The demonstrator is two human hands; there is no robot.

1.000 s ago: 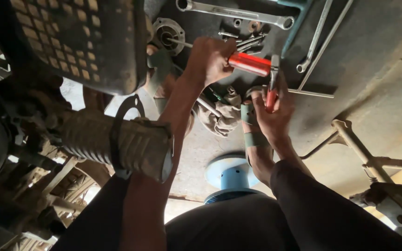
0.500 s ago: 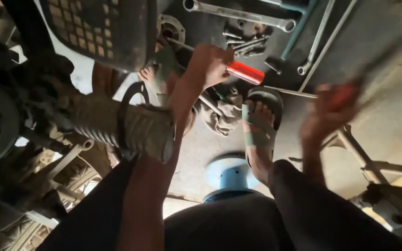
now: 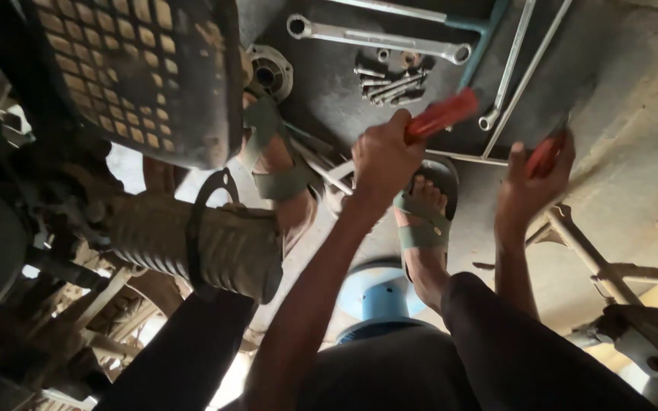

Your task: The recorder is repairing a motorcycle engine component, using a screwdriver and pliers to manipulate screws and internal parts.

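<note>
My left hand point(image 3: 382, 160) is closed around a red-handled tool point(image 3: 442, 114), whose handle sticks out up and to the right, blurred. My right hand point(image 3: 531, 179) is further right, apart from the left, and grips a second red-handled tool point(image 3: 546, 152); its working end is hidden. Between the hands, my right foot in a green sandal point(image 3: 424, 213) rests on the dark stained floor. My left foot in a matching sandal point(image 3: 279, 164) is beside a thin metal rod point(image 3: 321, 171) below the left hand.
Long spanners point(image 3: 378, 38), thin rods point(image 3: 508, 68), loose bolts point(image 3: 390, 80) and a round hub part point(image 3: 269, 72) lie on the floor ahead. A black grille point(image 3: 131, 68) and a ribbed metal cylinder point(image 3: 199, 240) fill the left. A blue stool point(image 3: 378, 293) sits under me; metal frame legs point(image 3: 595, 251) stand right.
My right hand has pulled away to the right with its red-handled tool, leaving the spot beside the left hand. The left hand has dropped lower with its tool, uncovering my right foot.
</note>
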